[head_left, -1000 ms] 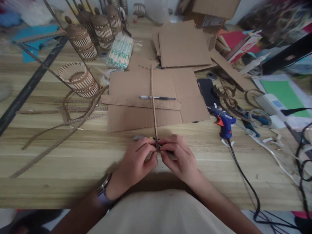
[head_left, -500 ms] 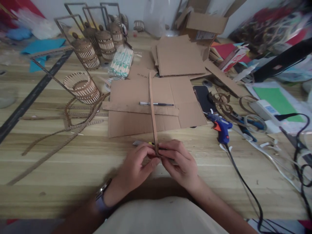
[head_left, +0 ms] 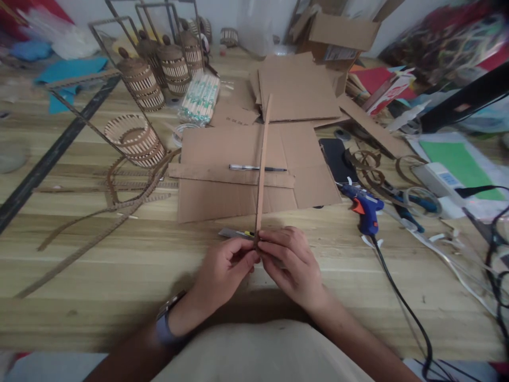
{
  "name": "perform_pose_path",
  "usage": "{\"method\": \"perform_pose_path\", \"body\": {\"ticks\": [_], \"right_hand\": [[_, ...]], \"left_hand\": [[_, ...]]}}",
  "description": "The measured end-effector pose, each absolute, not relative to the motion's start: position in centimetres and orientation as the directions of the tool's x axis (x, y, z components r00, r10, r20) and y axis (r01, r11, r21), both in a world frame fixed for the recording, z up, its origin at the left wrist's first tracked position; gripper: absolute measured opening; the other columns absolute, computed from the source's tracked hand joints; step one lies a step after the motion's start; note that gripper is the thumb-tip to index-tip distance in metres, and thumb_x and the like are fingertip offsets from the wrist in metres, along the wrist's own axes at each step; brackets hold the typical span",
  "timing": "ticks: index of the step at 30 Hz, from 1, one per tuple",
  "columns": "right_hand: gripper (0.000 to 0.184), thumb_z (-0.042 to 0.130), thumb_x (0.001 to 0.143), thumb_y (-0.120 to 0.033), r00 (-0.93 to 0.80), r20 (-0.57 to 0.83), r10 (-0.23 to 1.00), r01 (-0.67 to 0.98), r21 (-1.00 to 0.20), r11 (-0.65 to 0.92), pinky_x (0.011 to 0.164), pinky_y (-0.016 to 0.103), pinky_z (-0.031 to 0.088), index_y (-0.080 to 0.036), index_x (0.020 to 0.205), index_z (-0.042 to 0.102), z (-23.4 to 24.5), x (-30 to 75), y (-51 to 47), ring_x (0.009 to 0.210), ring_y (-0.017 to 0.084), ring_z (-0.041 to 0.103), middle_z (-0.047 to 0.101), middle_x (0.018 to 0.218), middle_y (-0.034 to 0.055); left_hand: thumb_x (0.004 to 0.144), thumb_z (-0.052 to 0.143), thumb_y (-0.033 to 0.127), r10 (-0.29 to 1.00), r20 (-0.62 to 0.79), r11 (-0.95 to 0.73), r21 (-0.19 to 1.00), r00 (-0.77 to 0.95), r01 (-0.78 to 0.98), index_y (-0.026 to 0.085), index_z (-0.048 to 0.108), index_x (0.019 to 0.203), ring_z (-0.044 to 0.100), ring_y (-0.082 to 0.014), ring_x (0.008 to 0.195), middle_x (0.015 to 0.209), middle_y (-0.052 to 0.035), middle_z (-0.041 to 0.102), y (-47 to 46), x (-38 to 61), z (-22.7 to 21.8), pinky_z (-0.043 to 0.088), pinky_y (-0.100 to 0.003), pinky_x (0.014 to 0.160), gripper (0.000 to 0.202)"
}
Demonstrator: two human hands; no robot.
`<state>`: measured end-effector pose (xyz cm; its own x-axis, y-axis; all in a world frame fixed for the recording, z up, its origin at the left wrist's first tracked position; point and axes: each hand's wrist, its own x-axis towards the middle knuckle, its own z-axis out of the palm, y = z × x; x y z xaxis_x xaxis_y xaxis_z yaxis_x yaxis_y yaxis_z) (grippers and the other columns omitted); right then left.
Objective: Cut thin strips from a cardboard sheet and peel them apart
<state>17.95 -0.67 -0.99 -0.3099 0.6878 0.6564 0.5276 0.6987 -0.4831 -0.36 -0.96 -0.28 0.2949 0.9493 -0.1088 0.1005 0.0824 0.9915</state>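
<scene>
Both my hands meet at the near middle of the wooden table [head_left: 119, 265]. My left hand [head_left: 223, 270] and my right hand [head_left: 293, 265] pinch the near end of a long thin cardboard strip [head_left: 262, 159]. The strip rises away from me and leans slightly right over a flat cardboard sheet [head_left: 222, 191]. A black and silver pen [head_left: 256, 168] lies on that sheet. Just behind my fingers a utility knife [head_left: 234, 233] lies on the table. A watch is on my left wrist.
A blue glue gun [head_left: 363, 204] with a black cord lies to the right, a dark phone [head_left: 333, 154] behind it. Corrugated strips [head_left: 99, 223] and round slatted cardboard containers [head_left: 137, 139] stand left. Stacked cardboard [head_left: 296, 87], a box and craft clutter fill the back and right.
The strip's far end has swung from leaning slightly left to leaning right. My hands have stayed pinched on its near end in nearly the same spot.
</scene>
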Motion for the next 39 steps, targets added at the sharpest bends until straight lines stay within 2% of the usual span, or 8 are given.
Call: {"method": "perform_pose_path", "body": {"ticks": [6,11,16,26,30,34,39], "right_hand": [[0.033,0.062,0.091,-0.011,-0.343,0.654,0.674,0.561,-0.432,0.706,0.093,0.042,0.053,-0.028,0.118,0.066,-0.83,18.14,-0.93,0.096,0.02,0.073,0.079,0.111,0.0035],[0.027,0.065,0.088,-0.009,-0.309,0.655,0.689,0.577,-0.446,0.684,0.092,0.041,0.051,-0.025,0.11,0.067,-0.61,17.86,-1.31,0.092,0.019,0.073,0.079,0.107,0.0046],[0.022,0.064,0.09,-0.01,-0.297,0.634,0.714,0.599,-0.459,0.657,0.091,0.041,0.051,-0.025,0.105,0.064,-0.47,17.69,-1.55,0.089,0.019,0.074,0.08,0.103,0.0041],[0.026,0.059,0.088,-0.004,-0.162,0.607,0.778,0.504,-0.627,0.594,0.084,0.04,0.055,-0.027,0.101,0.062,-0.38,17.43,-1.38,0.08,0.017,0.074,0.078,0.089,0.0004],[0.024,0.06,0.089,-0.006,-0.197,0.623,0.757,0.52,-0.588,0.619,0.083,0.04,0.055,-0.026,0.101,0.062,-0.29,17.5,-1.26,0.081,0.017,0.074,0.079,0.091,0.0016],[0.022,0.062,0.09,-0.008,-0.246,0.636,0.732,0.55,-0.53,0.645,0.084,0.041,0.054,-0.025,0.103,0.062,-0.22,17.54,-1.28,0.084,0.018,0.074,0.079,0.096,0.0034],[0.017,0.061,0.094,-0.012,-0.295,0.616,0.73,0.602,-0.474,0.643,0.091,0.042,0.05,-0.025,0.105,0.063,-0.63,17.57,-1.51,0.089,0.018,0.073,0.079,0.102,0.0043]], "left_hand": [[0.091,0.061,0.028,0.952,-0.086,0.05,0.99,0.295,0.128,0.02,0.069,0.085,0.061,-0.0115,0.057,0.068,0.0017,0.068,-1.04,-0.34,-0.04,0.046,-0.02,0.051,0.013],[0.092,0.059,0.028,0.956,-0.03,-0.018,0.987,0.292,0.16,0.02,0.067,0.082,0.06,-0.0124,0.059,0.066,0.0018,0.066,-1.26,-0.21,-0.02,0.046,-0.021,0.052,0.015],[0.092,0.055,0.022,0.956,0.022,-0.092,0.97,0.294,0.226,0.019,0.067,0.083,0.062,-0.0133,0.065,0.073,0.0005,0.068,-1.28,-0.04,-0.21,0.047,-0.022,0.058,0.015],[0.091,0.052,0.017,0.932,0.145,-0.245,0.926,0.331,0.286,0.02,0.062,0.08,0.06,-0.0132,0.068,0.074,0.0006,0.064,-1.2,-0.14,0.07,0.045,-0.023,0.063,0.015],[0.091,0.052,0.02,0.946,0.038,-0.132,0.952,0.322,0.276,0.019,0.063,0.084,0.061,-0.0127,0.068,0.074,0.0008,0.064,-1.29,-0.07,0.02,0.046,-0.021,0.061,0.013],[0.095,0.056,0.035,0.939,-0.109,0.044,0.979,0.327,0.199,0.018,0.064,0.094,0.063,-0.0139,0.07,0.079,-0.0015,0.067,-1.27,-0.08,-0.17,0.048,-0.021,0.058,0.02],[0.098,0.051,0.041,0.915,-0.204,0.171,0.978,0.349,0.123,0.017,0.064,0.094,0.061,-0.0122,0.058,0.064,0.0022,0.062,-1.23,-0.06,-0.52,0.048,-0.022,0.058,0.028]]}}
